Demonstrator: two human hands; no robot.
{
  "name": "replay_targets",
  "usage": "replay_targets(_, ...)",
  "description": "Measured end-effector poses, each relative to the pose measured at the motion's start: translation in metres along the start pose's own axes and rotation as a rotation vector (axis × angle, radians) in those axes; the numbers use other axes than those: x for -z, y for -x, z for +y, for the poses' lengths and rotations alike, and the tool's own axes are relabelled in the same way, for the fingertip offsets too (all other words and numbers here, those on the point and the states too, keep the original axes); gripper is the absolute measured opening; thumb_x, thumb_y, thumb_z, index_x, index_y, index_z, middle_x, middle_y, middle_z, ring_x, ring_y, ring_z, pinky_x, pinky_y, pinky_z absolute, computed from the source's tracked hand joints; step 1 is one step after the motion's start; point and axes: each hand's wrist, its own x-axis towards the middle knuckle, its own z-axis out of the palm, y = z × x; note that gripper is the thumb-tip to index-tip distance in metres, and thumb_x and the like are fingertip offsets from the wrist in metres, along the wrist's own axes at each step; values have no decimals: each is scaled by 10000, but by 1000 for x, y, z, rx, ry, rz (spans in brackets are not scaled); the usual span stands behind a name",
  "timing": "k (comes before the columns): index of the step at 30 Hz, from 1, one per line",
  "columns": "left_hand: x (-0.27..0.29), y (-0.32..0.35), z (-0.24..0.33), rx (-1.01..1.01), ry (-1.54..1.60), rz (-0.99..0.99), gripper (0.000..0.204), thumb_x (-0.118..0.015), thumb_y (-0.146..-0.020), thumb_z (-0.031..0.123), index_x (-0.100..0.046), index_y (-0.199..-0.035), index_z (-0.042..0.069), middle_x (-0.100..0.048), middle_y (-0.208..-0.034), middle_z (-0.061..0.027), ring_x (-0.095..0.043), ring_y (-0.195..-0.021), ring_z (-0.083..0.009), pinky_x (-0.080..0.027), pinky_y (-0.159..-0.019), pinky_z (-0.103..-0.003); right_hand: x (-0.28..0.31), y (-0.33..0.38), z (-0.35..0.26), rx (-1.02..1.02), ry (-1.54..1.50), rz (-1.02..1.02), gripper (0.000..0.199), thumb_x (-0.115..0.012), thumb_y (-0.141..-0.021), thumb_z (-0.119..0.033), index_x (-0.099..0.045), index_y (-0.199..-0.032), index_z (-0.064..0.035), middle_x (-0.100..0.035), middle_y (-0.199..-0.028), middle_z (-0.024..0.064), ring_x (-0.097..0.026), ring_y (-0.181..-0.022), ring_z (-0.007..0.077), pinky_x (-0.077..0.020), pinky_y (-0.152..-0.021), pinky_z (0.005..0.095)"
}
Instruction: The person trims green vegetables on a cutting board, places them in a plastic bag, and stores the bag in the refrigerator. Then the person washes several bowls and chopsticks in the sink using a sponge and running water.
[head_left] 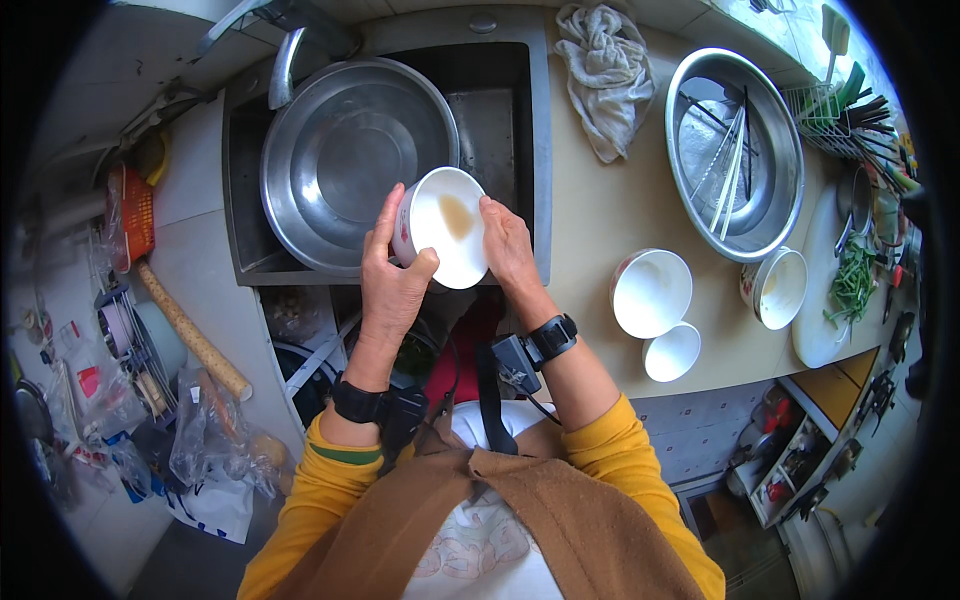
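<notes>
1. Brown apron [520, 520] over yellow long sleeves fills the bottom of the view, closest to the camera; black wristbands on both wrists.
2. Left hand [392, 275] curled around the left side of a white round ceramic bowl with a brownish smear inside [447, 232]; thumb lies over the near rim, fingers reach up along the far-left wall.
3. Right hand [508, 245] pressed against the bowl's right rim, fingers close together and bent onto the edge.
4. Bowl sits between the two hands, tilted so its opening faces the camera, held above the front edge of the dark rectangular sink [500, 110].
5. Large round stainless steel basin [340, 150] rests in the sink, just behind and left of the bowl; curved metal tap [283, 65] reaches over its far rim.
6. To the right on the beige countertop [600, 215]: two empty white bowls [652, 292] touching each other, the smaller nearer; well apart from the hands.
7. Another white bowl with patterned outside [778, 288] further right, beside a second round steel basin holding chopsticks [735, 150].
8. Crumpled grey-white cloth [605, 75] lies at the far counter edge, right of the sink.
9. Far right: white cutting board with green vegetables [845, 285].
</notes>
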Motion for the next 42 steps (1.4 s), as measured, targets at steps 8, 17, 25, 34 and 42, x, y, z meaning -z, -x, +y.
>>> replay_targets(8,-1,-2,-3,22,13,-28,858,-695,-764,279,-295,-1504,117,-415,-1298,-196,-452,-1237,-338,-423,-1024,-441,8,6,-9,4,39,-57,349,-521,-1011,-286,-651,-991,37,-640,-791,34,-581,-677,96,-470,-595,251)
replay_targets(17,-19,13,6,-149,-260,74,888,-667,-725,180,-262,-1514,154,-403,-1215,-161,-462,-1125,-298,-441,-978,-414,4,25,-26,-198,-220,-46,406,-513,-1005,-321,-654,-920,51,-635,-675,86,-587,-503,97,-428,-368,240)
replay_targets(25,-7,8,10,-158,-272,81,828,-638,-723,155,-336,-1494,161,-417,-1190,-150,-492,-1105,-293,-465,-970,-407,-5,15,-5,10,-137,11,502,-406,-1038,-364,-636,-977,78,-647,-689,118,-645,-658,231,-506,-658,334)
replay_targets(34,-3,7,8,-31,-172,-15,810,-654,-757,219,-329,-1496,154,-416,-1220,-171,-487,-1131,-300,-467,-968,-414,12,9,2,50,83,-89,312,-536,-1005,-273,-630,-1087,13,-660,-855,25,-577,-730,79,-482,-656,261)
replay_targets(42,-23,18,-1,-183,-156,69,916,-689,-765,270,-197,-1524,131,-383,-1266,-186,-434,-1184,-332,-410,-1012,-432,-2,19,-4,34,-231,-63,347,-554,-992,-293,-626,-994,46,-654,-788,63,-611,-707,139,-494,-659,275)
